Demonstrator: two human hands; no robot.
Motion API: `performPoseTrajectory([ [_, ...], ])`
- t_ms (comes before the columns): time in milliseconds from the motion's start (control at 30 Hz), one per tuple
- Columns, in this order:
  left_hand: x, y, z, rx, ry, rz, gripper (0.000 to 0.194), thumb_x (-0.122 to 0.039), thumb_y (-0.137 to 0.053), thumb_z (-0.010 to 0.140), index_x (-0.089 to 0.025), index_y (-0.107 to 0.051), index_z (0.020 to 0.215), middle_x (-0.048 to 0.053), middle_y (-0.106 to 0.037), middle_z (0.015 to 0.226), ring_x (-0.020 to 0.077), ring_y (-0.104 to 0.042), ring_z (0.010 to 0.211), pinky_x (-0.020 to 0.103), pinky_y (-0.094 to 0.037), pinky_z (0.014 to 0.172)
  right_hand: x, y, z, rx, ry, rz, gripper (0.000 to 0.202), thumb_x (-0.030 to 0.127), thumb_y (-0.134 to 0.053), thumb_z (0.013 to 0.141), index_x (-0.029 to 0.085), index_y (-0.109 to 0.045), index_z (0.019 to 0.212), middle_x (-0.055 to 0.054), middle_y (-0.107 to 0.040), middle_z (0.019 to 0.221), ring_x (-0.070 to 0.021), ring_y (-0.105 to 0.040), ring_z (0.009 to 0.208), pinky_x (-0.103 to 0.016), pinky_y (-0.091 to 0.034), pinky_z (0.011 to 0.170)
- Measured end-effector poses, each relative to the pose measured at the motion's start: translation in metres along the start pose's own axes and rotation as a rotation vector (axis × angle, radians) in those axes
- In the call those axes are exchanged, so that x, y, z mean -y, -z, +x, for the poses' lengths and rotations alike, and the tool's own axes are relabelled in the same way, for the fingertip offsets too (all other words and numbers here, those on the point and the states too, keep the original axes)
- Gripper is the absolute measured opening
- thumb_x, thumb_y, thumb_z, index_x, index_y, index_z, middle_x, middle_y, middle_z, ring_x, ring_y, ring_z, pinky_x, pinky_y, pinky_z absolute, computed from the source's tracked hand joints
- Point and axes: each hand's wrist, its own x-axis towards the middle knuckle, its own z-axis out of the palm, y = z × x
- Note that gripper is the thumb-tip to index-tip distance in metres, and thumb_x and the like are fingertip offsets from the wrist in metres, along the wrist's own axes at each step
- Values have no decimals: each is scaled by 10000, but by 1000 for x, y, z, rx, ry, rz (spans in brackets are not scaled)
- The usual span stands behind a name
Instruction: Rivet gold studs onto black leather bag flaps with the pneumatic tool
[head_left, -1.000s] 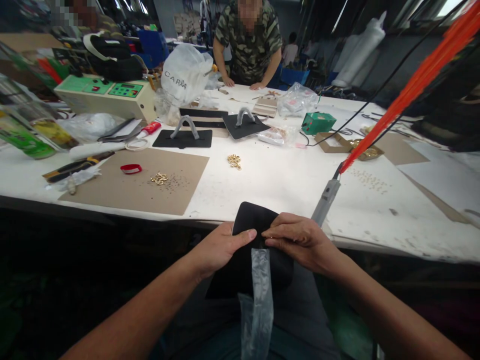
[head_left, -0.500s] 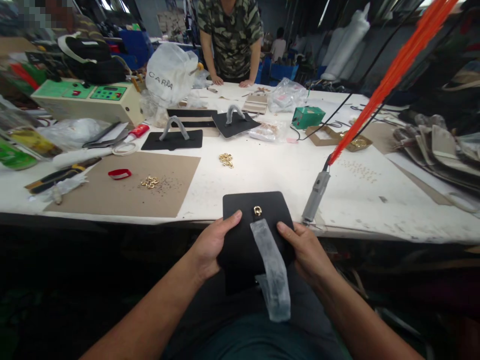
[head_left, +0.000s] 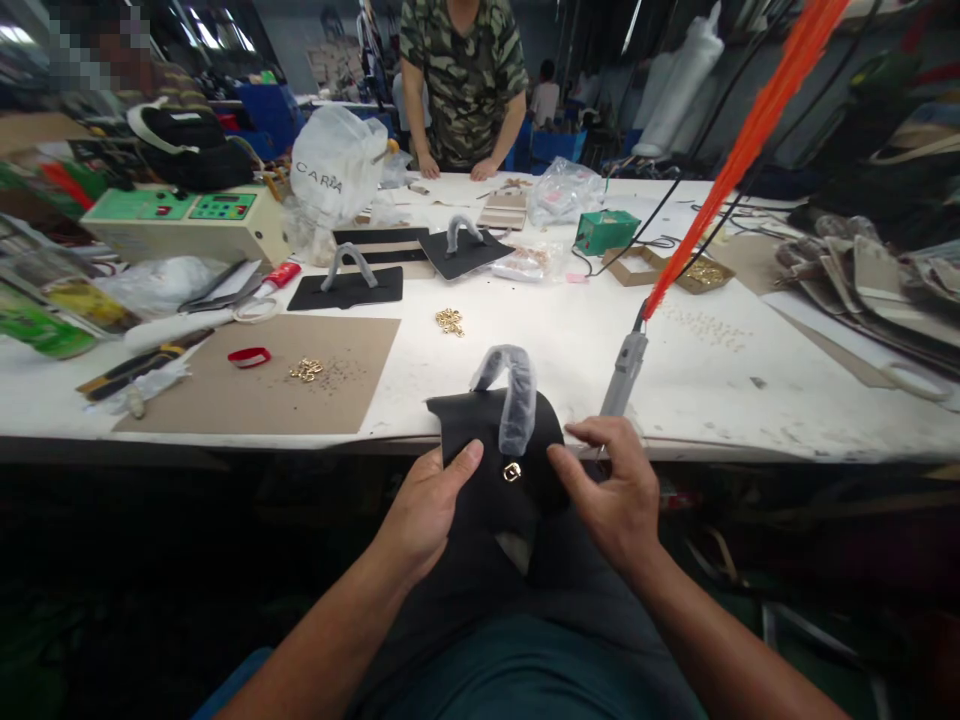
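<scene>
A black panel (head_left: pixel 480 425) is held over my lap at the table's front edge. Its plastic-wrapped handle (head_left: pixel 517 400) arches up at the far side, with a gold ring fitting (head_left: pixel 512 471) at the near end of the handle. My left hand (head_left: pixel 427 500) grips the panel's left side, thumb on top. At the right edge my right hand (head_left: pixel 611 490) has its thumb by the panel and its fingers spread apart. A grey electric screwdriver (head_left: pixel 624 375) hangs beyond my right hand on an orange cord.
Gold rings (head_left: pixel 450 321) lie mid-table, more on a brown board (head_left: pixel 337 400) at left. Two black panels with wrapped handles (head_left: pixel 345 288) stand behind. A green box (head_left: pixel 607 232) is at back right. Across the table a person in camouflage (head_left: pixel 465 90) leans on it.
The panel has been turned, so its handle now points away from me instead of hanging towards my lap. My right hand has loosened and its fingers have spread.
</scene>
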Motion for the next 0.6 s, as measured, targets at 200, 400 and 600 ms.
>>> performPoseTrajectory([
  [200, 2, -20, -7, -85, -55, 82, 604, -465, -848, 837, -126, -721, 1322, 152, -806, 1177, 350, -748, 1149, 478, -556, 1081, 17, -4, -15, 131, 210, -49, 161, 301, -824, 902, 254, -708, 1004, -38, -726, 913, -229, -665, 854, -399, -499, 790],
  [400, -4, -33, -18, -139, 57, 12, 590, -350, -880, 807, -173, -710, 1344, 114, -837, 1047, 348, -789, 1055, 472, -637, 963, 24, 5, -6, 106, 348, -100, 90, 181, -633, 997, 237, -701, 1016, -26, -747, 872, -193, -684, 812, -388, -453, 794],
  [600, -8, -35, -32, -184, 110, -26, 537, -309, -831, 859, -219, -690, 1370, 112, -828, 1109, 344, -789, 1060, 467, -657, 920, 31, 12, -12, 126, 387, -38, 68, 235, -672, 997, 227, -717, 1049, -40, -744, 916, -199, -672, 830, -368, -454, 773],
])
